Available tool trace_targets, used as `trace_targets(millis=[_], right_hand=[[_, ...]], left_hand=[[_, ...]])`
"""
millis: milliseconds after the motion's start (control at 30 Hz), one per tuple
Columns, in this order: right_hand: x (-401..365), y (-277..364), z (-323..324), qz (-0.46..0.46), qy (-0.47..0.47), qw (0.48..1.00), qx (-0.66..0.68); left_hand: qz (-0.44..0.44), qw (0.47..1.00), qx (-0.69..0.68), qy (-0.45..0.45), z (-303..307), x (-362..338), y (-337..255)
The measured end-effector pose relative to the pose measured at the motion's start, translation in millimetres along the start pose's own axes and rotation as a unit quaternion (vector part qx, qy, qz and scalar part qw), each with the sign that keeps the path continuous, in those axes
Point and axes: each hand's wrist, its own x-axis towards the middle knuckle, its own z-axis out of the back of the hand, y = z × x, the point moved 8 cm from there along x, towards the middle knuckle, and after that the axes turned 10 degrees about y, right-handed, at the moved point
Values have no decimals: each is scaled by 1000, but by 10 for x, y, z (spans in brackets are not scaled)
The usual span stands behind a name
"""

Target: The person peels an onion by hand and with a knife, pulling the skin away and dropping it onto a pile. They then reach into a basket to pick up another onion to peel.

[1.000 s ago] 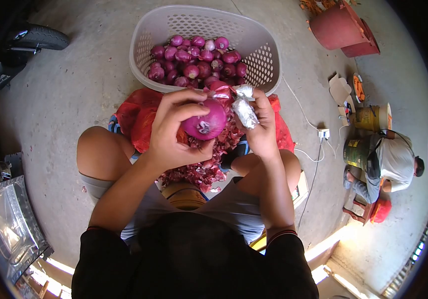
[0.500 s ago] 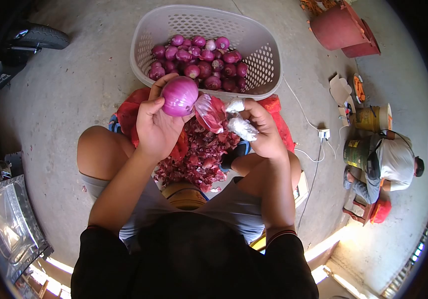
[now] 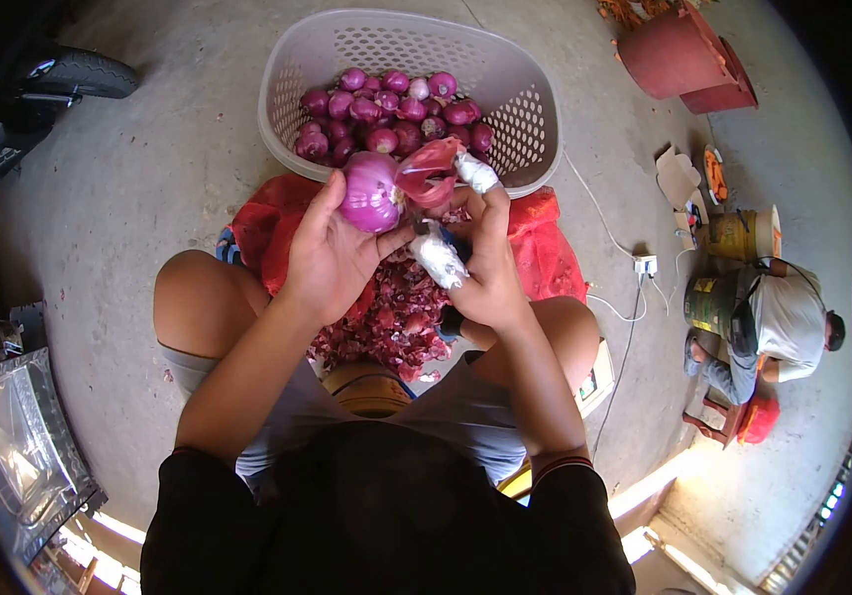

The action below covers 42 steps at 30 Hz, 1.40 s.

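My left hand (image 3: pixel 332 248) is closed around a large purple onion (image 3: pixel 372 192), its fingers behind and below the bulb. A loose, torn red flap of onion skin (image 3: pixel 430 176) sticks out from the onion's right side. My right hand (image 3: pixel 485 258) is close beside it, thumb and forefinger spread apart, both tips wrapped in white covering. The wrapped forefinger reaches the outer edge of the skin flap, while the thumb is lower, near the left fingertips. Below the hands, a heap of peeled onion skins (image 3: pixel 386 322) lies between my legs on red mesh sacking (image 3: pixel 550 253).
A grey perforated basket (image 3: pixel 520 59) with many purple onions (image 3: pixel 408 107) stands just ahead. A person (image 3: pixel 788 317) sits at the right near buckets (image 3: pixel 733 235). Cables and a power socket (image 3: pixel 646 266) lie on the floor. A motorcycle wheel (image 3: pixel 89 71) is at upper left.
My right thumb and forefinger have parted; the hand has shifted left. The skin flap, formerly between the wrapped fingers, now angles upward. The onion has moved slightly right and turned.
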Motion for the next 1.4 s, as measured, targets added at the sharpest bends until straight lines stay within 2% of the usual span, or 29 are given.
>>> trace_targets(millis=[67, 167, 300, 400, 600, 700, 767, 833, 900, 1067, 1200, 1267, 1367, 1400], right_hand=[[48, -15, 20, -20, -27, 998, 45], [40, -99, 15, -17, -5, 996, 83], [29, -113, -32, -46, 7, 991, 126], [51, -41, -14, -10, 0, 998, 66], [50, -83, 0, -12, 18, 1000, 10], [74, -41, -42, -15, 29, 991, 126], [63, -49, -56, -58, 37, 977, 201], [64, -56, -68, -59, 43, 972, 224], [79, -48, -67, -18, 46, 979, 195], [69, -50, -81, -66, 50, 972, 220], [79, -11, -98, -43, 57, 968, 240], [39, -117, -92, -53, 46, 983, 172], [-13, -246, -86, -60, 35, 989, 127], [-11, -240, -70, -54, 32, 993, 104]], left_hand=[[8, 1000, 6, -3, 3, -1, 27], [23, 1000, 9, -1, 16, -4, 98], [-2, 999, 44, -4, -33, 5, 83], [-6, 999, 46, 7, -59, 12, 87], [14, 999, 39, 11, -60, -4, 117], [21, 999, 33, 11, -82, -7, 122], [26, 999, 28, 13, -59, -7, 136], [31, 999, 28, 12, -73, -5, 140], [35, 999, 28, 12, -75, -5, 145], [56, 998, 7, 22, -31, -22, 170], [57, 998, 34, -17, 23, -21, 170], [65, 996, 46, -46, -3, -33, 149], [94, 993, 61, 32, 101, -45, 190], [102, 992, 66, 23, 110, -47, 196]])
